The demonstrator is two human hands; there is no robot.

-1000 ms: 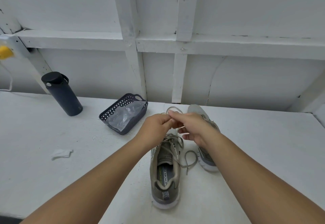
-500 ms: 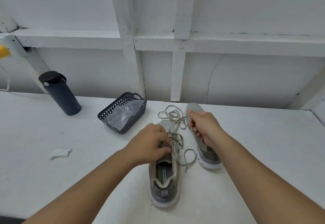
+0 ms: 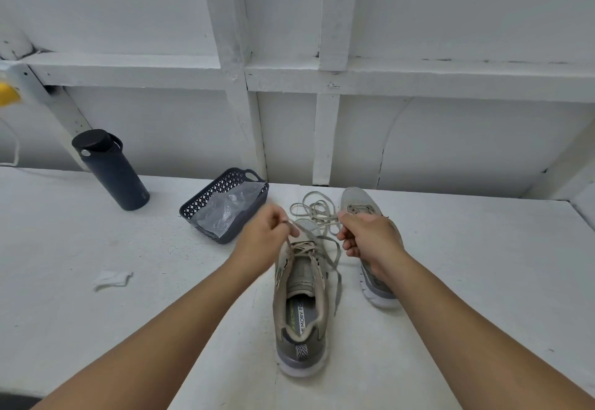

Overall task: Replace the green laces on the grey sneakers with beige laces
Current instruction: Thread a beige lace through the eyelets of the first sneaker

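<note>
From the head camera, the two grey sneakers sit side by side on the white worktop, toes pointing away from the person, which puts the eyelet rows within easy reach of both arms. The nearer sneaker lies between the forearms, its tongue exposed and a pale lace threaded only through the eyelets nearest the toe.

The left hand pinches one end of that lace between thumb and fingertips and lifts it off to the left. The right hand has its fingers curled around the other run of lace, drawing it to the right. Pulling both ways at once probably evens the two ends and snugs the crossing before the next eyelets.

The second sneaker lies partly under the right hand and wrist; how far it is laced cannot be made out. A loose tangle of lace rests beyond the toes, out of the working area.

A dark bottle, a mesh basket holding clear plastic, and a scrap of paper sit well off to the left.
</note>
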